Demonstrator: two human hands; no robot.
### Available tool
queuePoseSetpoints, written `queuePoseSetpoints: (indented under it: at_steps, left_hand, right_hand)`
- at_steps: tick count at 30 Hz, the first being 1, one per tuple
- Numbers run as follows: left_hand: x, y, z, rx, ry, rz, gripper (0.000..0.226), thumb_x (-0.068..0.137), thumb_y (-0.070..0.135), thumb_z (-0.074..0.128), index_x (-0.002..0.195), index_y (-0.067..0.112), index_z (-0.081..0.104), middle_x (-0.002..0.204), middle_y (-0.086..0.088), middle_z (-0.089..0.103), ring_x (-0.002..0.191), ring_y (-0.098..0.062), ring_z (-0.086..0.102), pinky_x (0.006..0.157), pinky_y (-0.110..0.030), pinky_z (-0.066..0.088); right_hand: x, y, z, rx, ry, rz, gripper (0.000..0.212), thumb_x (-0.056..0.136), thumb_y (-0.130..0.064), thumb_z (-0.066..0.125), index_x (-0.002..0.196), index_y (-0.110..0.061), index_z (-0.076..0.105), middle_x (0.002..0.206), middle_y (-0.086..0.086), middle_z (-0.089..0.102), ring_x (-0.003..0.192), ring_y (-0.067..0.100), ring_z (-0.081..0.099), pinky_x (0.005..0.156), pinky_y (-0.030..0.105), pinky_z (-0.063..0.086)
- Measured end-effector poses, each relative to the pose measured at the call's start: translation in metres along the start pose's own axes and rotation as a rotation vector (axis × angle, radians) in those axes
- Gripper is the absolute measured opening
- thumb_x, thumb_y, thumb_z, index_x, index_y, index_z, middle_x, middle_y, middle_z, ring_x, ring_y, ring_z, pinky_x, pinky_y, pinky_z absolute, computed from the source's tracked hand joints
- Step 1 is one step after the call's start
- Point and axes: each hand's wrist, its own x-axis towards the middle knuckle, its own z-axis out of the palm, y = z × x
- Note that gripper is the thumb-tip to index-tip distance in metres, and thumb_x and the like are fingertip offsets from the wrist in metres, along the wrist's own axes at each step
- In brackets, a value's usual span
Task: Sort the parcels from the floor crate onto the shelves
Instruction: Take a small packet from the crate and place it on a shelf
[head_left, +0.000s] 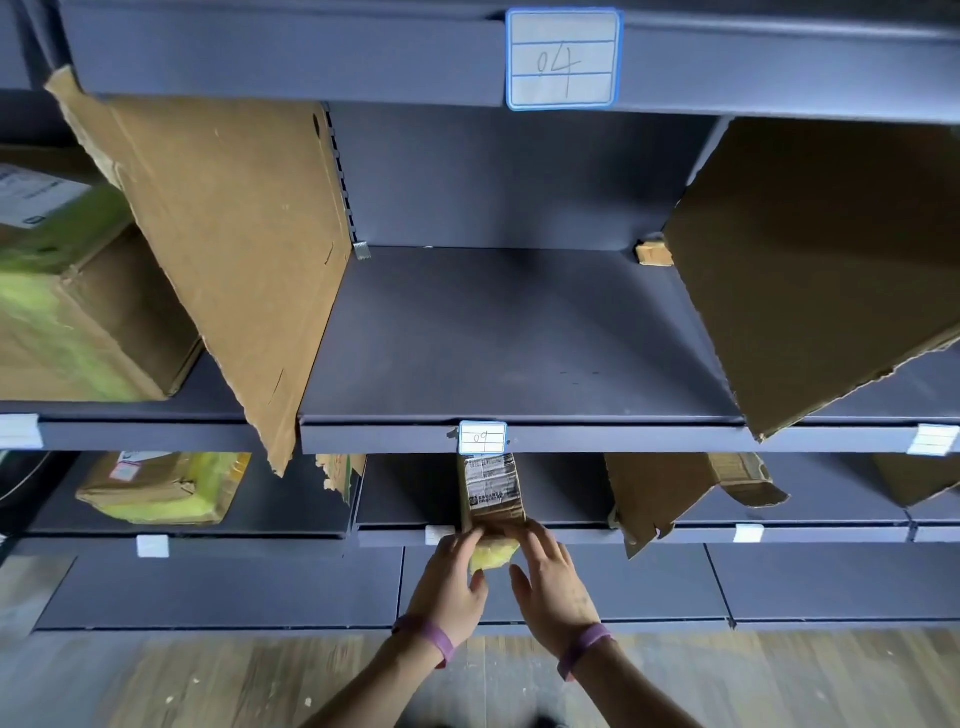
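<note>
While its printed label faces up, a small cardboard parcel (491, 493) is seen lying lengthwise on the dark shelf (405, 501) directly below the tag marked 09 (482, 437), with its yellow-taped near end jutting past the shelf's front edge. That end is gripped by the left hand (452, 582), whose fingers are curled over the parcel's left side with the thumb beneath the yellow tape. The right hand (553, 587) is laid against the parcel's right side with fingers nearly straight and thumb spread apart from it. A purple wristband is worn on each wrist. A torn cardboard divider (660, 499) is propped to the right of the parcel, and a green-taped box (161, 486) is stored in the bay to its left. Wooden floor (208, 680) is visible below.
</note>
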Motion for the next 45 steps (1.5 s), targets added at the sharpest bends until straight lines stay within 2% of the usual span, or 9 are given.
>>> queuePoseSetpoints:
  at_steps: [9, 16, 21, 25, 29, 35, 37, 40, 45]
  left_hand:
    - [0.026, 0.005, -0.016, 0.027, -0.014, -0.066, 0.062, 0.090, 0.013, 0.055, 0.146, 0.025, 0.030, 0.149, 0.005, 0.038, 0.132, -0.015, 0.041, 0.103, -0.021, 0.035]
    - [0.057, 0.013, -0.029, -0.005, -0.095, -0.096, 0.073, 0.090, 0.009, 0.054, 0.150, 0.028, 0.016, 0.154, 0.005, 0.029, 0.133, -0.018, 0.041, 0.096, -0.016, 0.034]
    - [0.069, 0.011, -0.032, -0.013, -0.170, -0.094, 0.079, 0.090, 0.003, 0.051, 0.151, 0.030, 0.009, 0.155, 0.007, 0.025, 0.132, -0.018, 0.042, 0.091, -0.014, 0.036]
    - [0.069, 0.012, -0.031, -0.026, -0.174, -0.079, 0.082, 0.090, 0.004, 0.051, 0.150, 0.034, 0.004, 0.154, 0.010, 0.025, 0.129, -0.019, 0.046, 0.082, -0.016, 0.041]
    - [0.060, 0.015, -0.030, -0.056, -0.131, -0.033, 0.083, 0.086, -0.003, 0.052, 0.151, 0.028, 0.011, 0.158, 0.007, 0.014, 0.140, -0.018, 0.030, 0.103, -0.020, 0.037]
    - [0.034, 0.022, -0.029, -0.049, -0.079, -0.049, 0.072, 0.090, 0.004, 0.052, 0.150, 0.022, 0.018, 0.155, 0.000, 0.024, 0.139, -0.020, 0.032, 0.110, -0.030, 0.033]
    - [0.022, 0.025, -0.026, -0.062, -0.071, -0.032, 0.070, 0.090, 0.005, 0.052, 0.150, 0.022, 0.021, 0.154, 0.000, 0.028, 0.139, -0.019, 0.032, 0.110, -0.028, 0.032]
    - [0.008, 0.037, -0.021, -0.050, -0.111, -0.011, 0.066, 0.092, 0.008, 0.051, 0.149, 0.022, 0.022, 0.154, 0.003, 0.027, 0.140, -0.016, 0.030, 0.108, -0.023, 0.029]
    - [-0.005, 0.082, 0.000, -0.059, -0.206, 0.006, 0.060, 0.094, 0.018, 0.049, 0.148, 0.025, 0.026, 0.154, 0.003, 0.028, 0.141, -0.016, 0.028, 0.112, -0.028, 0.028]
  right_hand:
    - [0.029, -0.014, -0.004, 0.028, -0.073, -0.002, 0.071, 0.092, -0.001, 0.040, 0.147, -0.041, 0.022, 0.159, -0.015, 0.015, 0.142, 0.018, 0.025, 0.107, 0.032, 0.040]
    - [0.055, -0.022, -0.010, 0.049, -0.185, 0.068, 0.081, 0.089, 0.004, 0.040, 0.151, -0.040, 0.013, 0.161, -0.013, 0.000, 0.141, 0.023, 0.031, 0.102, 0.035, 0.046]
    - [0.067, -0.022, -0.016, -0.006, -0.206, 0.069, 0.084, 0.088, 0.010, 0.034, 0.152, -0.039, 0.010, 0.162, -0.008, -0.002, 0.149, 0.023, 0.009, 0.116, 0.039, 0.029]
    - [0.068, -0.021, -0.017, -0.029, -0.212, 0.090, 0.084, 0.089, 0.012, 0.033, 0.152, -0.039, 0.009, 0.162, -0.007, -0.003, 0.149, 0.023, 0.002, 0.118, 0.040, 0.024]
    - [0.061, -0.020, -0.018, -0.032, -0.190, 0.123, 0.086, 0.090, 0.010, 0.034, 0.150, -0.045, 0.006, 0.162, -0.005, -0.005, 0.149, 0.024, -0.001, 0.117, 0.040, 0.023]
    - [0.042, -0.021, -0.017, 0.034, -0.108, 0.155, 0.080, 0.092, 0.002, 0.040, 0.152, -0.037, 0.004, 0.162, 0.002, 0.003, 0.149, 0.027, 0.009, 0.116, 0.038, 0.023]
    - [0.032, -0.018, -0.019, 0.035, -0.104, 0.175, 0.078, 0.093, -0.001, 0.042, 0.153, -0.035, 0.004, 0.162, 0.002, 0.004, 0.148, 0.028, 0.011, 0.115, 0.038, 0.026]
    - [0.015, -0.012, -0.024, 0.036, -0.100, 0.207, 0.075, 0.094, -0.005, 0.044, 0.153, -0.032, 0.006, 0.162, 0.001, 0.008, 0.147, 0.026, 0.017, 0.113, 0.037, 0.029]
    - [-0.030, 0.019, -0.047, 0.063, -0.033, 0.281, 0.068, 0.096, -0.013, 0.045, 0.153, -0.029, 0.011, 0.159, 0.002, 0.020, 0.143, 0.026, 0.027, 0.113, 0.035, 0.030]
